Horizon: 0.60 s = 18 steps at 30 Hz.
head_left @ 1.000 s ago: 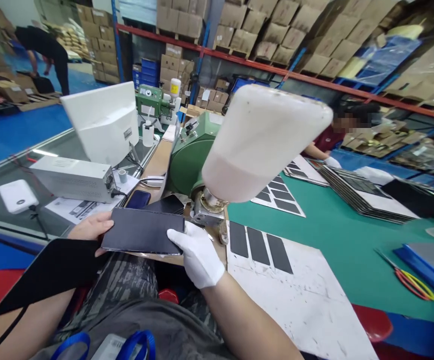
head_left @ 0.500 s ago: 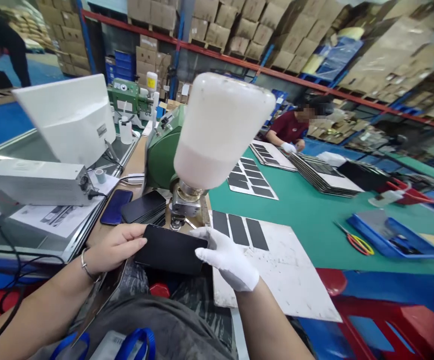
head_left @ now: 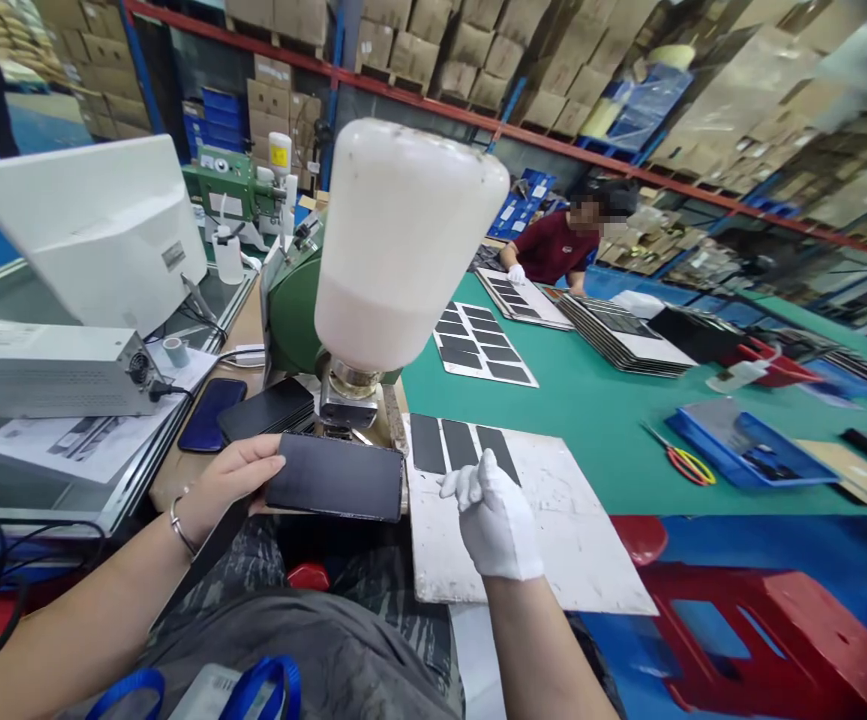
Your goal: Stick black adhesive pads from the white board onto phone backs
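My bare left hand grips the left end of a black rectangular piece, just below the metal head of a green machine with a large white bottle on top. My right hand, in a white glove, is over a pale board with its fingers partly curled and apart, holding nothing. Three dark pieces lie in a row at the board's upper left. A stack of black pieces lies left of the machine head, beside a blue phone.
On the left stand a white monitor and a grey metal box. The green table bears a board of dark pieces, scissors and a blue tray. A person works across it.
My right hand has let go of the black piece and moved right, over the pale board. My left hand still holds the piece. The view has shifted, and the person's gloved hand has moved left.
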### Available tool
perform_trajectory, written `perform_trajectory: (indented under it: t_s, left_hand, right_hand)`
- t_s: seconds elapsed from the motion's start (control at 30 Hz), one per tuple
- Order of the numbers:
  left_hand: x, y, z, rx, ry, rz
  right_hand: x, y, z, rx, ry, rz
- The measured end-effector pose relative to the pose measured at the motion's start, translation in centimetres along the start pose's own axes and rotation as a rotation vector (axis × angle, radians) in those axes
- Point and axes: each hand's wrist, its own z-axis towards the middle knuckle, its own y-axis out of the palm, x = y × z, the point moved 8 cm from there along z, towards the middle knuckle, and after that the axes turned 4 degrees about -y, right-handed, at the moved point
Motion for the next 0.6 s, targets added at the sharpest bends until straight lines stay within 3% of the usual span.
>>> perform_trajectory:
  t_s: [0.23, 0.43, 0.6]
  left_hand:
    - [-0.6, -0.2, 0.8, 0.007, 0.028, -0.054]
    - [-0.3, 0.7, 1.4, 0.062, 0.031, -0.121]
    - [0.5, 1.1, 1.0, 0.094, -0.002, -0.190]
  right_hand:
    - [2.7, 3.4, -1.5, -0.297, 0.241, -0.145]
    - [2.8, 3.6, -2.0, -0.391, 0.213, -0.348]
    - [1.3, 4.3, -2.0, -0.404, 0.138, -0.512]
